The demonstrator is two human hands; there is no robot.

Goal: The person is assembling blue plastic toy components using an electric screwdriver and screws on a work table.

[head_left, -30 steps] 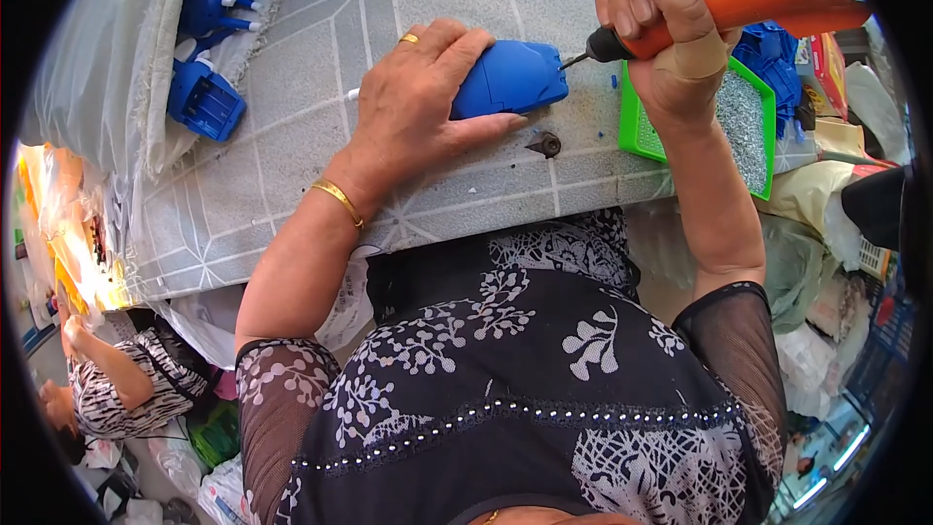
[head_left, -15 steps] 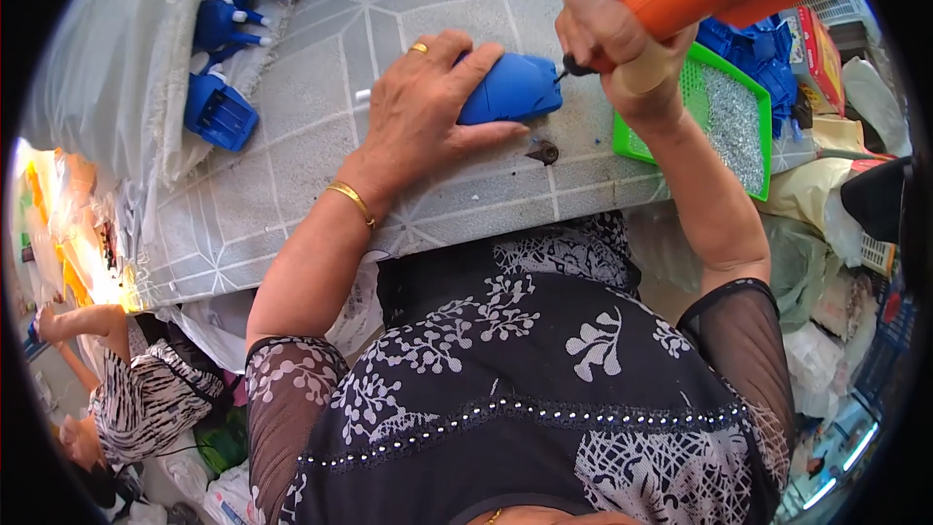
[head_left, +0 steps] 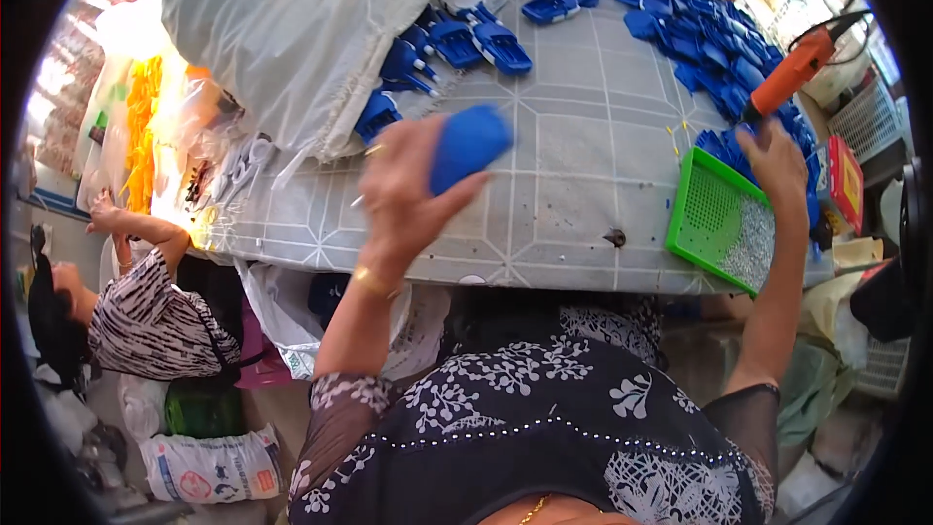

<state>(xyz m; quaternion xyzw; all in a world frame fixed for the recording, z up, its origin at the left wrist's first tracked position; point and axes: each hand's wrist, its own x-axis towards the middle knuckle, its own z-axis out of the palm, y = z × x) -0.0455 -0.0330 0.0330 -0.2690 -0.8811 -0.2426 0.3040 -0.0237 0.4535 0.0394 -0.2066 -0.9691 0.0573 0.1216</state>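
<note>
Left hand [head_left: 403,194] clasps blue plastic part [head_left: 468,144], lifted above table [head_left: 583,165]; right hand [head_left: 777,160] spread beside blue parts pile [head_left: 719,49], orange screwdriver [head_left: 792,68] hanging above; likely part-swap step, next needs clean set-down

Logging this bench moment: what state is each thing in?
Left hand: raised, gripping blue part.
Right hand: over the green tray, beside the orange driver.
Green tray: holds small silvery bits at one end.
Blue parts: piled loose.
Plastic bag: lying slumped.

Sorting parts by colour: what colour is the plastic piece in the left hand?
Blue; the plastic piece shows best in the head view.
</note>
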